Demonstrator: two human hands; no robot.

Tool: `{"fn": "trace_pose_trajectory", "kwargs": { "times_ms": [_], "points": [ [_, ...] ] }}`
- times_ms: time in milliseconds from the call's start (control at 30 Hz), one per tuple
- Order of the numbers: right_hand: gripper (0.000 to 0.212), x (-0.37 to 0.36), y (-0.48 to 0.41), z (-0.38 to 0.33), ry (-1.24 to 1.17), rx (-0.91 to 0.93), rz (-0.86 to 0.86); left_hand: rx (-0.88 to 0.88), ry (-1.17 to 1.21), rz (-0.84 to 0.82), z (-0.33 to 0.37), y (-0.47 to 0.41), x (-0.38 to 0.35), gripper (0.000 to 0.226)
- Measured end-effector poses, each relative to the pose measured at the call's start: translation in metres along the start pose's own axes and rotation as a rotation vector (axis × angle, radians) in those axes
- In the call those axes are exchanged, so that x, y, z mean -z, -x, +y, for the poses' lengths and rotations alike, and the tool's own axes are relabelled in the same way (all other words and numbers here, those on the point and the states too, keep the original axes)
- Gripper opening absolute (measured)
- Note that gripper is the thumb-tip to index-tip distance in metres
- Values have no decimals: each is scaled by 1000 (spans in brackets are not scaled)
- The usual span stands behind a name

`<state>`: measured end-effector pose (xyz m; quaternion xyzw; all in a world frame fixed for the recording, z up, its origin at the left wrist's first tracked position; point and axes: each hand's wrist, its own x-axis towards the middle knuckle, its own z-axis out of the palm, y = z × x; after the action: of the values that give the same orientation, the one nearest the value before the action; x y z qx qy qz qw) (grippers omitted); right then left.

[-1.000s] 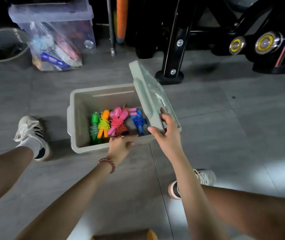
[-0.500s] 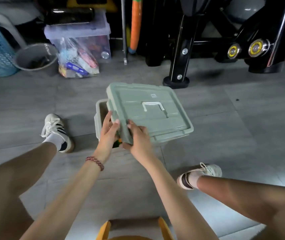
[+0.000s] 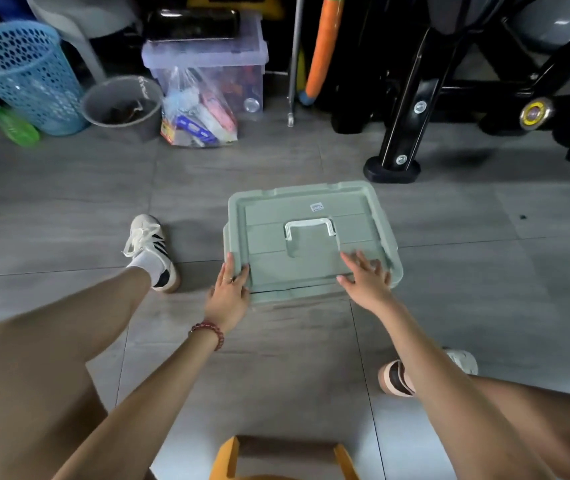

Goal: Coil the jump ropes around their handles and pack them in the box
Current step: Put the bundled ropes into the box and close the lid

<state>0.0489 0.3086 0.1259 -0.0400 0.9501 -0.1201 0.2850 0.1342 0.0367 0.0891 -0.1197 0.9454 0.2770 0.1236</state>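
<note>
Head view looks down past our bare knees at the pale green box (image 3: 396,271), which sits on the grey tiled floor (image 3: 68,202) just ahead of us with its lid (image 3: 307,244) lying flat across the top, the white carry handle (image 3: 310,227) folded down in the lid's recess. We cannot see the jump ropes; the lid hides the inside of the box. Our left hand (image 3: 228,295), a red bead bracelet (image 3: 209,332) on its wrist, grips the lid's near left corner, thumb on top and fingers curled over the edge. Our right hand (image 3: 366,276) lies spread, palm down, fingers apart, pressing on the near right part of the lid. A white sneaker (image 3: 151,249) stands left of the box. Against the far wall we see a blue basket (image 3: 23,74), a grey bucket (image 3: 122,105), a clear storage bin (image 3: 207,64) and black exercise equipment (image 3: 415,98).
</note>
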Motion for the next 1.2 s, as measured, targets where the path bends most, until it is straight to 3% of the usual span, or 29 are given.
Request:
{"fn": "trace_pose_trajectory", "kwargs": {
  "times_ms": [167, 267, 300, 400, 433, 500, 567, 700, 867, 967, 1033, 1133, 1200],
  "points": [
    [61, -15, 5, -4, 80, 92, -52, 134, -58, 92, -3, 3, 13, 55],
    [58, -20, 7, -18, 74, 228, -64, 332, 30, 394, 3, 4, 19, 56],
    [54, -23, 7, -21, 25, 289, -76, 312, 37, 432, 12, 4, 16, 55],
    [44, -31, 11, -18, -343, 429, -49, -146, -54, 245, 47, -2, -5, 53],
    [42, -32, 12, -12, -479, 404, 30, -295, -106, 168, 59, -7, -13, 53],
    [35, -31, 14, 5, -584, 325, 286, -432, -190, 49, 77, -15, -29, 55],
    [32, -35, 10, 24, -640, 221, 381, -428, -248, -66, 89, -19, -42, 58],
    [73, -52, -5, 31, -916, -54, 73, -391, -314, -118, 96, -26, -47, 51],
    [101, -60, -22, 4, -1268, -73, -187, -384, -370, -194, 100, -36, -33, 56],
    [95, -67, -29, -6, -1491, -67, -60, -390, -357, -183, 100, -37, -34, 56],
    [107, -70, -27, -7, -1380, -64, 130, -410, -325, -135, 99, -36, -37, 57],
    [66, -67, -30, -3, -1143, 83, 249, -407, -266, -28, 90, -33, -43, 60],
    [53, -62, -31, -5, -1100, 104, 250, -372, -251, 8, 82, -29, -47, 62]
  ]
}}
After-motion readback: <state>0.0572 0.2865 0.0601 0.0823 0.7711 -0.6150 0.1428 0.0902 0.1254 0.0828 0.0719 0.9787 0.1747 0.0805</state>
